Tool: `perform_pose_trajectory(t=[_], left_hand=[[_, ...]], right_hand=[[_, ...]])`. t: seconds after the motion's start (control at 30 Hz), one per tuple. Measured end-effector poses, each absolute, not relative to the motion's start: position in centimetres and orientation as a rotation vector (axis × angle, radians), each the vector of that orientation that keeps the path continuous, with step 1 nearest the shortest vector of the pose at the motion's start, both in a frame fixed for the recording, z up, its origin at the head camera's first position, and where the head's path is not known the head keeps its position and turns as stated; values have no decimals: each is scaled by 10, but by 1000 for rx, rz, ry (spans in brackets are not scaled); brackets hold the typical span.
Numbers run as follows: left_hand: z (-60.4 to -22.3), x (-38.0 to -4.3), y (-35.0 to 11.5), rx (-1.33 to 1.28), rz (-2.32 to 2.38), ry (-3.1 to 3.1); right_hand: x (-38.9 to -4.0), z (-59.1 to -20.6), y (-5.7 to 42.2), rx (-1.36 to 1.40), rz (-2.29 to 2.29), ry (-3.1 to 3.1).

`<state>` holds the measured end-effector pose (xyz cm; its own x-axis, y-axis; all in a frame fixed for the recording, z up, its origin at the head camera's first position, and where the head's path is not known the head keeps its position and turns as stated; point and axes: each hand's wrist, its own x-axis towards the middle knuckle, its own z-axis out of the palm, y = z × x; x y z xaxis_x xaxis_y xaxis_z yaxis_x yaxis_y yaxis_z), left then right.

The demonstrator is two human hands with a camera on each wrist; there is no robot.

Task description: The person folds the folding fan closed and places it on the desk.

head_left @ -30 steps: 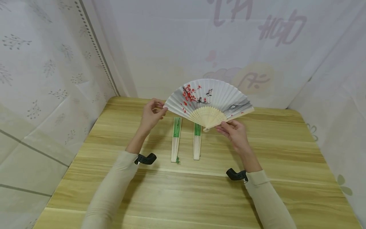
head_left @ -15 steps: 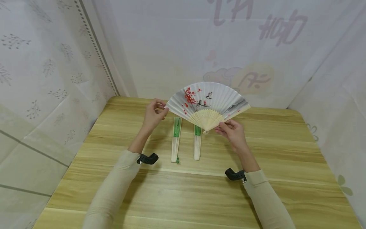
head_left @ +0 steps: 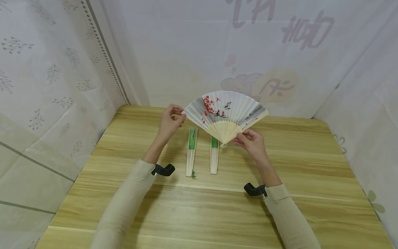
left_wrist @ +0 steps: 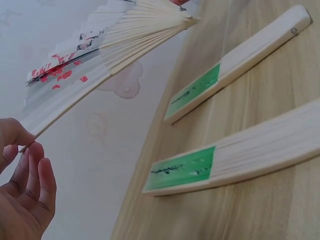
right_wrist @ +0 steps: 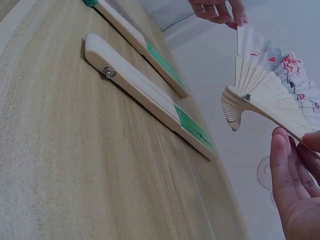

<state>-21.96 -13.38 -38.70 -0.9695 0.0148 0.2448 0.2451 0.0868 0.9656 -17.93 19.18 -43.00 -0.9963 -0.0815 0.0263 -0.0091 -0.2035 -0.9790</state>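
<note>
A folding fan [head_left: 231, 107], white with red blossoms, small birds and pale pierced ribs, is spread wide above the far part of the table. My left hand [head_left: 169, 121] pinches the tip of its left outer rib between thumb and fingers, as the left wrist view also shows. Lower on the opposite side, my right hand [head_left: 254, 145] grips the right outer rib near the pivot. Under the spread fan lie two folded fans with green panels: the left folded fan [head_left: 191, 152], with a green tassel, and the right folded fan [head_left: 214, 155], its far end hidden behind the spread one.
The wooden table [head_left: 199, 214] ends at a pale printed curtain [head_left: 186, 52] behind the fans. More patterned cloth [head_left: 56, 86] hangs on the left side. Black camera mounts [head_left: 163, 170] sit on both wrists.
The spread fan has narrowed somewhat and lowered a little, its right tip shifting inward. My left hand has moved slightly right; my right hand has moved slightly left.
</note>
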Motion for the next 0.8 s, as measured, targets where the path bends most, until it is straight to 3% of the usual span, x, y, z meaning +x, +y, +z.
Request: perform_pose_trajectory(t=[0.17,0.8], left_hand=[[-400,-235,-131,-286,-1978,-2156],[-387,-238,-118,-290,-2168,-2062]], right_hand=[[-180,-427,192,-124,-2377,1976],[-177,-428,187,-203,-2300,2057]])
